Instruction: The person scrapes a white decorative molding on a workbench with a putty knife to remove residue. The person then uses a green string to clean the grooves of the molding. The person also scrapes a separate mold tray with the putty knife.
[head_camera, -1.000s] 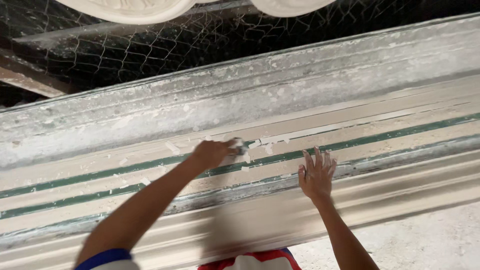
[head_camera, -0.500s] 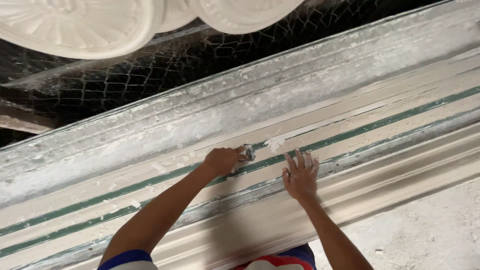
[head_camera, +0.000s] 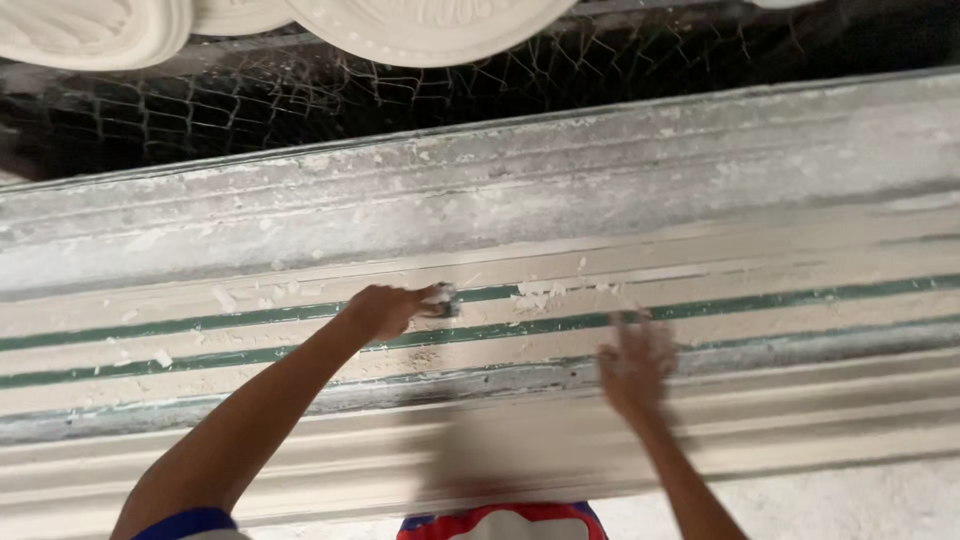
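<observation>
Your left hand (head_camera: 385, 308) grips a small scraper (head_camera: 446, 299) against the long plaster mould (head_camera: 700, 200); your right hand (head_camera: 635, 362), blurred, spreads open and empty. Press unevenly and you risk gouging it.

The left hand (head_camera: 385, 308), gripping a small plaster-smeared scraper (head_camera: 445, 298), stayed pressed to the long plaster-caked moulding form with green stripes (head_camera: 760, 300). The right hand (head_camera: 635, 365) slid away from it and blurred. More round white plaster medallions (head_camera: 430, 25) came into view above.
</observation>
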